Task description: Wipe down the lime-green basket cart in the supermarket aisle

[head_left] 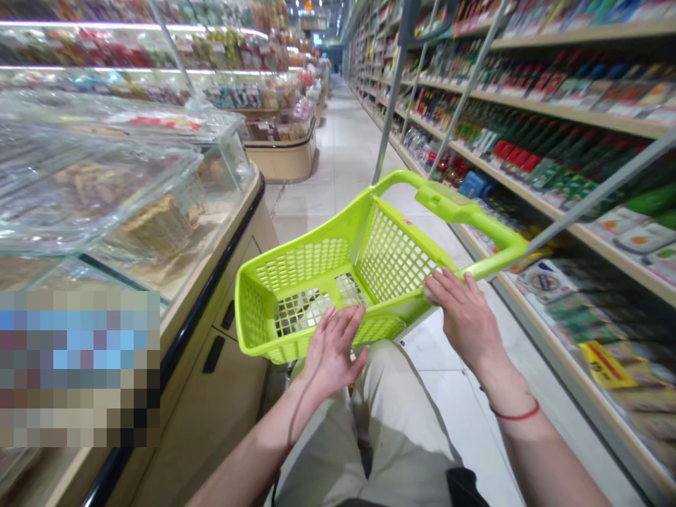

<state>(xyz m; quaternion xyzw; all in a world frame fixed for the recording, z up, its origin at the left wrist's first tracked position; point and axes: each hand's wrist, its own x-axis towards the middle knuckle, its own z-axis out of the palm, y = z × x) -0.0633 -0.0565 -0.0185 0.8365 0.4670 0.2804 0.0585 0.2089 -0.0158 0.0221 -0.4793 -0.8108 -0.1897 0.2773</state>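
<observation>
A lime-green plastic shopping cart (pixel 296 257) stands turned sideways in front of my legs, its lattice basket tilted in view. Pale floor and dark patches show through the holes in its base, and no goods lie inside. My left hand (pixel 335 348) rests on the near long rim, fingers stretched out and thumb apart. At the corner beside the cart's green handle (pixel 470 208), my right hand (pixel 465 313) has its fingers curled over the rim. Something small and whitish shows under those fingertips; I cannot tell what it is. A red string circles my right wrist.
Glass-sided food bins (pixel 158 211) on a cabinet with a dark edge (pixel 211 282) line the left. Shelves (pixel 554 105) of packaged goods run along the right, with slanting metal poles in front. Between them a tiled aisle (pixel 338 127) leads away. The lower left is pixelated.
</observation>
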